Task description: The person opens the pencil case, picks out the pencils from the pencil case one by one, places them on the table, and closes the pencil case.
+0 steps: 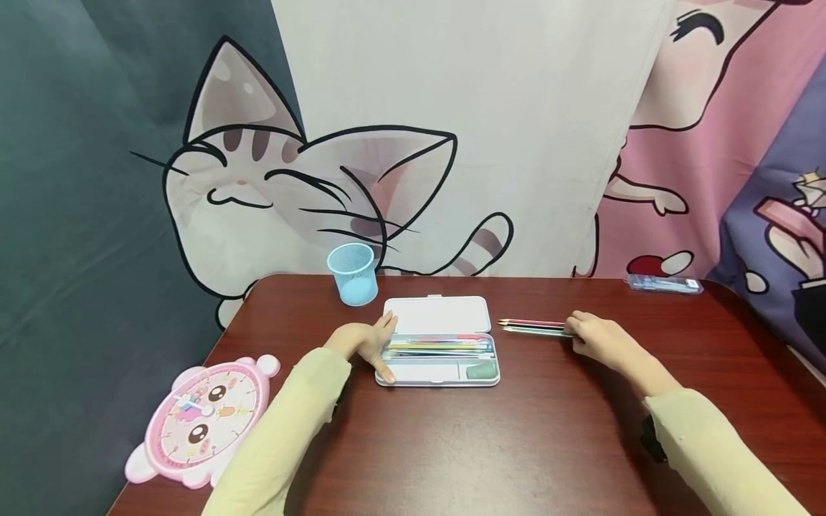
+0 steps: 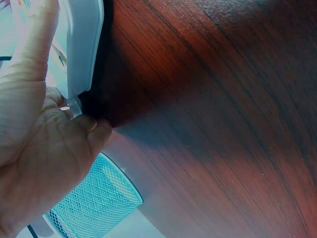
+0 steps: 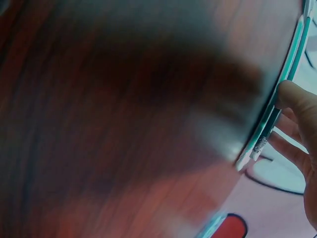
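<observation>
A white pencil case [image 1: 435, 308] lies open on the table, its lid folded back. Several pencils [image 1: 442, 347] lie in its upper compartment, and a green eraser [image 1: 482, 370] sits in the lower right one. My left hand [image 1: 369, 344] rests against the case's left end, thumb and fingers spread along it; the left wrist view shows the thumb over the case's edge [image 2: 85, 47]. To the right of the case, my right hand [image 1: 594, 335] pinches a small bunch of pencils [image 1: 532, 327], tips pointing left. Green pencils [image 3: 295, 47] show under the thumb in the right wrist view.
Behind the case stands a light blue mesh pen cup [image 1: 355, 276]. A pink clock toy [image 1: 203, 423] lies at the table's left edge. At the back right is a clear blue package [image 1: 663, 284]. A cartoon curtain [image 1: 516, 107] hangs behind the table [image 1: 439, 444].
</observation>
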Demonstrator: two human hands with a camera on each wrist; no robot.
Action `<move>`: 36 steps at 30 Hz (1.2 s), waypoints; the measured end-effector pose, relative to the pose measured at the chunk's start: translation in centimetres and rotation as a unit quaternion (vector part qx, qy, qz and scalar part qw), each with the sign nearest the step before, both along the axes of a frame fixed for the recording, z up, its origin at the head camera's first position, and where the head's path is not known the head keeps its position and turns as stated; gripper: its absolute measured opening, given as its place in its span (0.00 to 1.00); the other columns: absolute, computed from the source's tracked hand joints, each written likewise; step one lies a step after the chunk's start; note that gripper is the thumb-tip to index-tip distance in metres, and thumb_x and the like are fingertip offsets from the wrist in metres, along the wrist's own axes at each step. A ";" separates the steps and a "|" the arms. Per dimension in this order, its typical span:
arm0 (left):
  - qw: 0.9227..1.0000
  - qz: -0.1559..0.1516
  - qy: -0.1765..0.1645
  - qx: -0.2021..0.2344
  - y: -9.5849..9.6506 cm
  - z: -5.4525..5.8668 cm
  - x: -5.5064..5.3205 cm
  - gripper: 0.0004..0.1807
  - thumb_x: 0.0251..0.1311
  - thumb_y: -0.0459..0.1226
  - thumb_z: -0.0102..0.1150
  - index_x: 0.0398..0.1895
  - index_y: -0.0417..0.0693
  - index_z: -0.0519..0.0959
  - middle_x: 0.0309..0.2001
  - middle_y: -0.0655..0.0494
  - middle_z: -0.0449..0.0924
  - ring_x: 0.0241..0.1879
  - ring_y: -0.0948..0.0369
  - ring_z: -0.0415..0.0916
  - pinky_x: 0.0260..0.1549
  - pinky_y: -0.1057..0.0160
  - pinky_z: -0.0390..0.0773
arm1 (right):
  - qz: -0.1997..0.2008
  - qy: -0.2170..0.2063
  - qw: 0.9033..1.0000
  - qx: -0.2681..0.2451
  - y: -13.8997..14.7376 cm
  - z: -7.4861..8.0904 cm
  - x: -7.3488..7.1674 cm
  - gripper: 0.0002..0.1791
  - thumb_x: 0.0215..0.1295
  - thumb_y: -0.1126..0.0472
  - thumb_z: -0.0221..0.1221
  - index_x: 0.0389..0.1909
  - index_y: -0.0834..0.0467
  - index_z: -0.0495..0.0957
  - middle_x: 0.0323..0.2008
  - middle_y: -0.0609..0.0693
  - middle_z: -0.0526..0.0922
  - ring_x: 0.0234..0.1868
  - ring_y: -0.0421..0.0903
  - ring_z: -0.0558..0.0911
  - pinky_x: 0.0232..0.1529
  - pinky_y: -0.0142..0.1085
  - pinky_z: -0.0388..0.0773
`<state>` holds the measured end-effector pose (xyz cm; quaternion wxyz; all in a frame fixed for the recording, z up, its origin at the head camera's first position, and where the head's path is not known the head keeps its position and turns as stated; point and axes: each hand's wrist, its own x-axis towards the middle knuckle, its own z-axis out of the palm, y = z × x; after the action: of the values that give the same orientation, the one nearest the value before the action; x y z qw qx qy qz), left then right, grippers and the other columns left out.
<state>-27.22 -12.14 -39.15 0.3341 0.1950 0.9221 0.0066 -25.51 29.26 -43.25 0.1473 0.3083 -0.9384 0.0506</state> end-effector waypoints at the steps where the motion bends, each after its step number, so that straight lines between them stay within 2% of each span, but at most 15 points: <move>1: 1.000 0.002 0.000 0.000 0.0 0.0 0.0 0.67 0.41 0.57 0.67 0.70 0.38 0.31 0.72 0.43 0.25 0.72 0.53 0.29 0.68 0.57 0.48 | -0.002 0.000 1.000 -0.001 0.3 -0.1 0.0 0.10 0.41 0.73 0.63 0.24 0.59 0.73 0.23 0.47 0.71 0.24 0.40 0.71 0.24 0.37 0.72; 8: 1.000 0.005 -0.003 -0.005 0.0 0.1 -0.1 0.67 0.41 0.58 0.65 0.71 0.39 0.30 0.73 0.45 0.24 0.72 0.54 0.28 0.68 0.57 0.49 | 0.001 0.012 1.000 0.000 1.0 -0.7 -0.1 0.12 0.41 0.73 0.64 0.23 0.58 0.72 0.23 0.46 0.70 0.23 0.40 0.70 0.23 0.36 0.72; 14: 1.000 0.000 0.001 -0.006 0.0 0.1 -0.1 0.67 0.41 0.58 0.65 0.70 0.38 0.31 0.73 0.45 0.25 0.72 0.54 0.29 0.68 0.57 0.49 | 0.019 0.046 0.999 -0.003 1.0 -0.9 -0.4 0.11 0.40 0.73 0.64 0.23 0.59 0.73 0.23 0.47 0.71 0.22 0.42 0.72 0.24 0.38 0.73; 22: 1.000 0.003 0.000 -0.005 -0.1 0.0 0.0 0.67 0.41 0.58 0.66 0.71 0.38 0.31 0.73 0.45 0.25 0.73 0.54 0.29 0.68 0.57 0.49 | 0.027 0.050 0.998 -0.009 0.3 -0.6 -0.3 0.11 0.40 0.71 0.66 0.24 0.59 0.74 0.23 0.47 0.71 0.23 0.41 0.71 0.24 0.37 0.73; 27: 1.000 0.005 -0.005 -0.005 -0.1 0.1 0.1 0.67 0.42 0.57 0.66 0.70 0.38 0.30 0.72 0.44 0.24 0.72 0.53 0.29 0.68 0.57 0.47 | 0.063 0.059 0.996 -0.029 -2.5 0.2 -0.1 0.13 0.41 0.66 0.69 0.26 0.60 0.75 0.24 0.47 0.71 0.24 0.41 0.72 0.24 0.37 0.72; 32: 1.000 0.009 -0.004 0.000 -0.1 -0.1 0.0 0.67 0.41 0.57 0.66 0.71 0.39 0.31 0.73 0.45 0.24 0.72 0.54 0.29 0.68 0.57 0.49 | 0.112 0.065 0.991 -0.038 -7.2 1.0 0.0 0.12 0.43 0.62 0.69 0.29 0.59 0.78 0.25 0.47 0.73 0.24 0.41 0.74 0.25 0.35 0.73; 36: 1.000 0.008 -0.003 0.002 -0.1 -0.1 -0.1 0.67 0.41 0.58 0.66 0.71 0.39 0.31 0.73 0.46 0.25 0.72 0.54 0.28 0.68 0.56 0.49 | 0.144 0.049 0.988 -0.022 -11.2 1.5 0.3 0.09 0.47 0.60 0.67 0.29 0.57 0.79 0.25 0.45 0.74 0.24 0.38 0.72 0.25 0.30 0.72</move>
<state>-27.28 -12.25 -39.26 0.3366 0.1878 0.9227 0.0115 -25.21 18.01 -41.71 0.1912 0.4386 -0.8748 0.0769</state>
